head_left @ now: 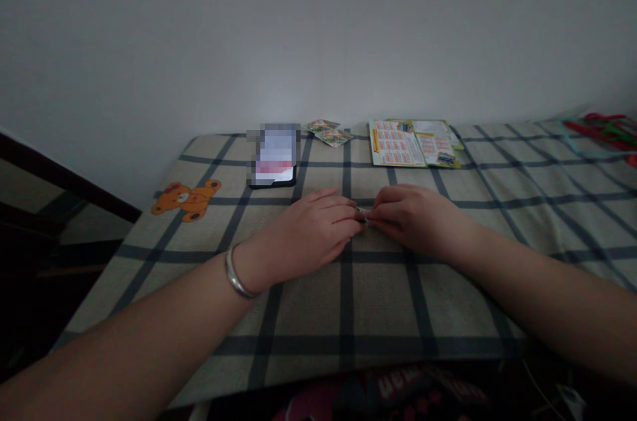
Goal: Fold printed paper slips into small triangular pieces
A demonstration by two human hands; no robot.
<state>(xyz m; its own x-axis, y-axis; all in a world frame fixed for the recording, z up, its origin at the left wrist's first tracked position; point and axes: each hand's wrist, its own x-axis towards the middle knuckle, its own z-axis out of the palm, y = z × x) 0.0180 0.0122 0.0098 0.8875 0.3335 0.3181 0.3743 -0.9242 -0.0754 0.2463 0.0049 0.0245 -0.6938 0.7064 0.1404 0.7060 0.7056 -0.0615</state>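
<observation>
Well within the cloth's (378,298) edges, right hand (418,215) pinches small item (365,216), flattish left hand's (311,232) hold unclear.

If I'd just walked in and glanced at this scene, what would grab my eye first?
Probably the two hands at the middle of the checked cloth: the right hand pinches a small item, too blurred to name, and the left hand's fingertips meet it there. Next, the bright orange bear figure near the cloth's left edge, and the lit phone beyond the left hand.
</observation>
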